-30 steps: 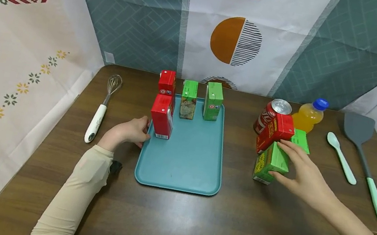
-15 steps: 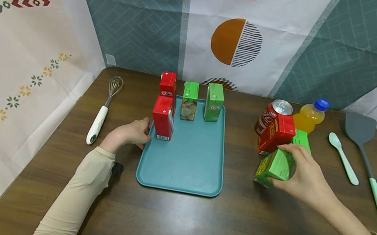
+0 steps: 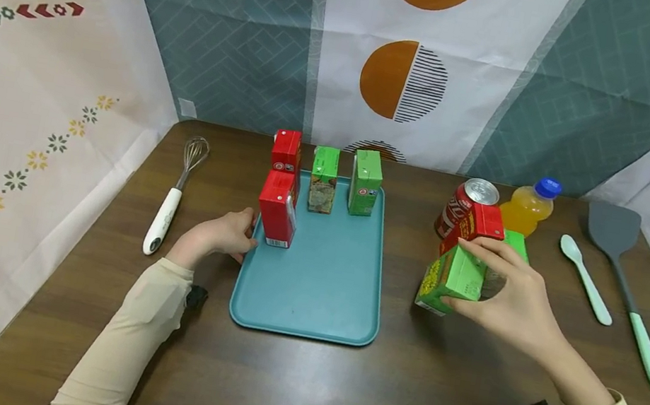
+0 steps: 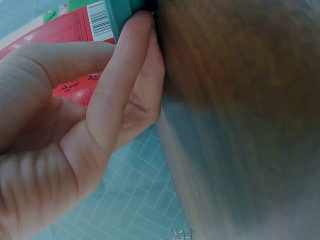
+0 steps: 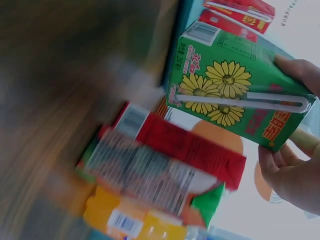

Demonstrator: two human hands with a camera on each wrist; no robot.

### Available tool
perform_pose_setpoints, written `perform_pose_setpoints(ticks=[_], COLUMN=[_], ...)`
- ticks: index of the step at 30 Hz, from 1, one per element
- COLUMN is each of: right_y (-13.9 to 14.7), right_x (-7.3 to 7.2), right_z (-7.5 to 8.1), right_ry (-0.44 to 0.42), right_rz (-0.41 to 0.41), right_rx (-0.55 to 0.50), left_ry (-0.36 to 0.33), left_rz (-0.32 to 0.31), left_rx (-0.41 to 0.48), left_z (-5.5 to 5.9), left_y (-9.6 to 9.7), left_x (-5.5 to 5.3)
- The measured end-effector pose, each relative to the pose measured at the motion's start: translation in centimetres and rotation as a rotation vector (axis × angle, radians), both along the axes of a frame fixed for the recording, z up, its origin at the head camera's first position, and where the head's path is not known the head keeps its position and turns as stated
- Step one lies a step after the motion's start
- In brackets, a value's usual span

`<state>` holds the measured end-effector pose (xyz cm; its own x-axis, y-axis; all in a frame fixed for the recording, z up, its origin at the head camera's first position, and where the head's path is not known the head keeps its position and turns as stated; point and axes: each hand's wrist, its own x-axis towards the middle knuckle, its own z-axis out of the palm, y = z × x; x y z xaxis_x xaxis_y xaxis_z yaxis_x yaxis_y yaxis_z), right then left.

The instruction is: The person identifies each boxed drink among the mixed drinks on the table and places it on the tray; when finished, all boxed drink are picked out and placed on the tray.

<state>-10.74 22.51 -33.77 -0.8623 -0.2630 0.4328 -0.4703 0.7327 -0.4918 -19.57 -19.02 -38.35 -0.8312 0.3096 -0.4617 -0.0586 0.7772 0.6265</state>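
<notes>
My right hand [image 3: 514,306] pinches a green drink carton [image 3: 458,275] between thumb and fingers. In the right wrist view, yellow flowers and a wrapped straw show on this carton [image 5: 215,85], which is tilted. At the left rim of the blue-green tray [image 3: 322,295], my left hand [image 3: 224,232] holds the edge between thumb and fingers; the left wrist view shows its fingertips on the tray rim [image 4: 116,17]. On the tray, two red cartons stand one behind the other at the left, the nearer red carton [image 3: 279,209] by my hand. A brownish-green carton [image 3: 323,181] and a green carton [image 3: 364,184] stand at the back.
Right of the tray stand a cola can [image 3: 463,204], a red carton [image 3: 483,222], another green carton [image 3: 515,243] partly hidden by my right hand, and an orange juice bottle [image 3: 527,208]. A spoon [image 3: 586,278] and spatula [image 3: 628,282] lie further right. A whisk [image 3: 169,205] lies left.
My right hand has drawn the green flowered carton away from the other drinks and moved it slightly left. The left hand stays at the tray rim.
</notes>
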Motion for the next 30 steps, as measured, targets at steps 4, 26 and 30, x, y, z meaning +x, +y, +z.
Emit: perform_pose_setpoints(ticks=[4,26,30], right_y=[-1.5,-12.6,-13.9], right_x=[-1.1,-6.8,-7.8], right_z=[0.1,0.5,0.7], right_ry=[-0.03,-0.254,-0.327], right_rz=[0.026,0.148,0.168], right_rx=[-0.051,-0.084,-0.042], left_ry=[0.011,0.013,0.016], left_rz=[-0.002,0.009,0.005], left_rx=[0.006,0.002,-0.007], left_z=[0.1,-0.2,0.0], left_y=[-0.1,-0.1,0.1], left_x=[0.1,0.5,0.3])
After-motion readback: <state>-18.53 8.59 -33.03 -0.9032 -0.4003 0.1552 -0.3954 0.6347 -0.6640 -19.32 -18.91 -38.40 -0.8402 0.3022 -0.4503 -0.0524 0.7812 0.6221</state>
